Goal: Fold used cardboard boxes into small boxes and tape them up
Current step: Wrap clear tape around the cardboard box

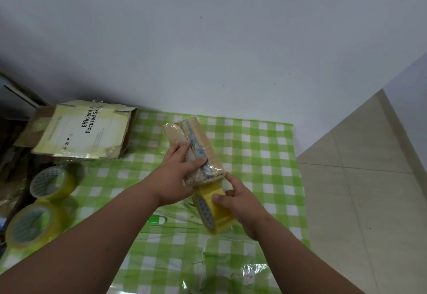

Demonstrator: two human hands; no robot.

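Observation:
A small brown cardboard box (205, 142) lies on the green checked tablecloth (265, 155), its long top seam covered by clear tape with blue print. My left hand (178, 173) grips the box from its left side, thumb lying across the taped seam. My right hand (240, 203) holds a yellow tape roll (212, 213) just below the box's near end, fingers curled over the roll. The tape runs from the roll up onto the box end.
A flattened pale yellow printed carton (85, 129) lies at the table's back left. Two more yellow tape rolls (54, 181) (34, 224) sit at the left edge. A green object (157, 219) lies under my left forearm. Tiled floor (360, 178) is to the right.

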